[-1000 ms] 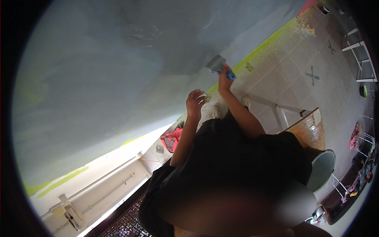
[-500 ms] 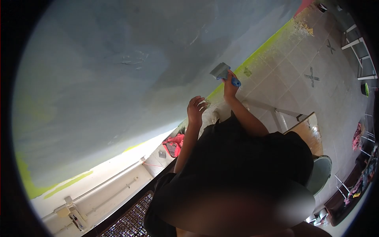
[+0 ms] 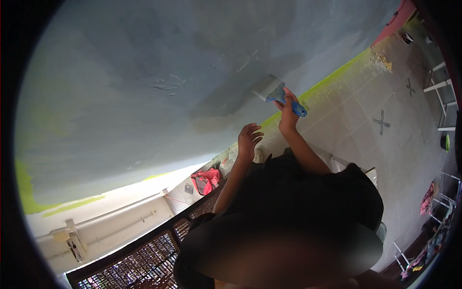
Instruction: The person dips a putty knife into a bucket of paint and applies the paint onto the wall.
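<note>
My right hand grips the blue handle of a wide putty knife. Its broad grey blade points up and left, over the grey-painted wall; whether the edge touches the wall I cannot tell. Lower and to the left, my left hand holds nothing, its fingers apart and slightly curled close to the wall's lower part. Rough scratch-like marks and darker patches show on the wall. A yellow-green strip runs along its bottom edge.
Tiled floor with taped crosses stretches right. Pale debris lies by the wall. White-framed furniture and a dark pot with green inside stand far right. At left are a red bag and a woven-panel piece of furniture.
The view has shifted, with wall and floor lower in the picture. Against the wall marks, the putty knife sits slightly higher and further left. The bucket at right is now mostly hidden.
</note>
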{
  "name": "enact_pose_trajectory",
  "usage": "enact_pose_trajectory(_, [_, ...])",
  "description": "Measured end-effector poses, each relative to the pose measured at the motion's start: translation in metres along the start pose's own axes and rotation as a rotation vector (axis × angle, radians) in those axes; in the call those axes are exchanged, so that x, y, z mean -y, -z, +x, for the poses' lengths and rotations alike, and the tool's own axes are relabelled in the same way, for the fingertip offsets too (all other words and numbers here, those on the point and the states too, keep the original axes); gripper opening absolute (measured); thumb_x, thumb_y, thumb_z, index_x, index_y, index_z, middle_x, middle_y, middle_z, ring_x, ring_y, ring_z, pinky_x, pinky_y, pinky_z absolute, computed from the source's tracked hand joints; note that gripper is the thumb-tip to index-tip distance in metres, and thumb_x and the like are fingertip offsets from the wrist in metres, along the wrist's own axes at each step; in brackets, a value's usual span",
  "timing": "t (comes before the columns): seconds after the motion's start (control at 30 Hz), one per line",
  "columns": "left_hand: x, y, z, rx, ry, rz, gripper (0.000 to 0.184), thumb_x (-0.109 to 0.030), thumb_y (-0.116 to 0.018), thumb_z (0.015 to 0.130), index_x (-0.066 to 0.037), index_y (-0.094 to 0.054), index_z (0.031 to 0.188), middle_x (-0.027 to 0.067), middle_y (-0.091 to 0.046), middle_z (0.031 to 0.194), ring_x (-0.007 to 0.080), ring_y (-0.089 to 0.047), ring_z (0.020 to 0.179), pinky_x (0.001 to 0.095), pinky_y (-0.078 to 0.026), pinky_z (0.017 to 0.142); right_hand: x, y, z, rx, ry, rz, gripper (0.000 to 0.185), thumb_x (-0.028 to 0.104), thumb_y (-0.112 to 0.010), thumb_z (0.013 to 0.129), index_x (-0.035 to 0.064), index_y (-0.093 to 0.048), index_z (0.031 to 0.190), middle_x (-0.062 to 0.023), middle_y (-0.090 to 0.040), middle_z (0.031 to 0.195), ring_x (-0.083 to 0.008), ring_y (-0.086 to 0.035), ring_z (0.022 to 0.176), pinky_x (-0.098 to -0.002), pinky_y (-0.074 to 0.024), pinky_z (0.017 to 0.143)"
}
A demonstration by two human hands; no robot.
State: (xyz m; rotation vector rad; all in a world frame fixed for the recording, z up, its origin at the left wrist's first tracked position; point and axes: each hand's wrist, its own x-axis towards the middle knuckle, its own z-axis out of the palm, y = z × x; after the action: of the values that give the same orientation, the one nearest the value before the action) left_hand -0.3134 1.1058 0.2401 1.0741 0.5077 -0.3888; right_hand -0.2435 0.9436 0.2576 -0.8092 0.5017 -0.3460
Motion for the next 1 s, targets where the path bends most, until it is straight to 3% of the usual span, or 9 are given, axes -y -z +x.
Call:
enact_pose_trajectory(0.07, [0.003, -0.009, 0.005, 0.009, -0.017, 0.009, 0.031, -0.027, -0.039, 0.096, -0.005, -0.051, 0.114, 0.01, -0.061, 0.108, 0.024, -0.062, 0.087, 0.0353, -0.048, 0.078, 0.002, 0.0, 0.008, -0.063, 0.012, -0.039, 0.031, 0.017, -0.046, 0.097, -0.0007, -0.052, 0.121, -0.0125, -0.053, 0.122, -0.0248, -0.06, 0.102, -0.0332, -0.0547, 0.088])
enact_pose_trajectory(0.17, [0.005, -0.022, 0.007, -0.002, -0.007, -0.009, 0.031, -0.028, -0.04, 0.096, -0.005, -0.051, 0.114, 0.0097, -0.06, 0.108, 0.0237, -0.061, 0.087, 0.0351, -0.047, 0.078, 0.01, -0.034, 0.012, 0.064, -0.014, 0.139, 0.03, 0.015, -0.046, 0.096, -0.0015, -0.053, 0.12, -0.0126, -0.054, 0.119, -0.0237, -0.06, 0.101, -0.0339, -0.0547, 0.088])
enact_pose_trajectory(0.3, [0.006, -0.033, 0.005, -0.029, -0.026, -0.059, 0.032, -0.029, -0.04, 0.095, -0.005, -0.051, 0.113, 0.0093, -0.059, 0.106, 0.0233, -0.061, 0.086, 0.035, -0.047, 0.078, 0.062, -0.085, -0.014, 0.188, 0.004, 0.141, 0.029, 0.014, -0.046, 0.096, -0.0027, -0.055, 0.119, -0.0125, -0.056, 0.115, -0.0213, -0.06, 0.1, -0.0356, -0.0553, 0.088])
enact_pose_trajectory(0.5, [0.008, -0.032, 0.006, -0.055, -0.043, -0.052, 0.033, -0.029, -0.04, 0.096, -0.005, -0.05, 0.115, 0.0095, -0.059, 0.105, 0.0237, -0.061, 0.086, 0.0368, -0.047, 0.08, 0.082, -0.048, -0.023, 0.195, 0.11, 0.034, 0.029, 0.015, -0.046, 0.097, -0.0027, -0.057, 0.117, -0.0116, -0.056, 0.115, -0.0193, -0.059, 0.101, -0.0364, -0.0554, 0.088])
enact_pose_trajectory(0.67, [0.013, -0.026, 0.005, -0.065, -0.071, -0.087, 0.033, -0.029, -0.04, 0.097, -0.005, -0.05, 0.116, 0.0106, -0.059, 0.108, 0.0251, -0.061, 0.089, 0.0379, -0.047, 0.081, 0.023, -0.028, -0.001, 0.07, 0.154, -0.042, 0.025, 0.011, -0.047, 0.097, -0.0021, -0.061, 0.112, -0.0116, -0.058, 0.113, -0.0172, -0.059, 0.097, -0.0357, -0.0573, 0.085])
enact_pose_trajectory(0.87, [0.02, -0.028, 0.001, -0.075, -0.053, -0.076, 0.031, -0.028, -0.039, 0.097, -0.006, -0.05, 0.115, 0.0107, -0.059, 0.109, 0.0257, -0.061, 0.09, 0.0379, -0.047, 0.081, 0.042, -0.041, 0.005, 0.299, 0.091, 0.047, 0.028, 0.014, -0.044, 0.098, -0.0025, -0.056, 0.117, -0.012, -0.055, 0.119, -0.0181, -0.058, 0.1, -0.0349, -0.057, 0.084])
enact_pose_trajectory(1.0, [0.024, -0.032, 0.0, -0.068, -0.077, -0.032, 0.03, -0.026, -0.038, 0.098, -0.005, -0.05, 0.116, 0.0106, -0.059, 0.11, 0.026, -0.061, 0.091, 0.0383, -0.047, 0.082, 0.03, 0.019, 0.026, 0.09, 0.146, 0.0, 0.024, 0.012, -0.047, 0.097, -0.0001, -0.059, 0.114, -0.0099, -0.058, 0.116, -0.0174, -0.061, 0.093, -0.0333, -0.058, 0.08])
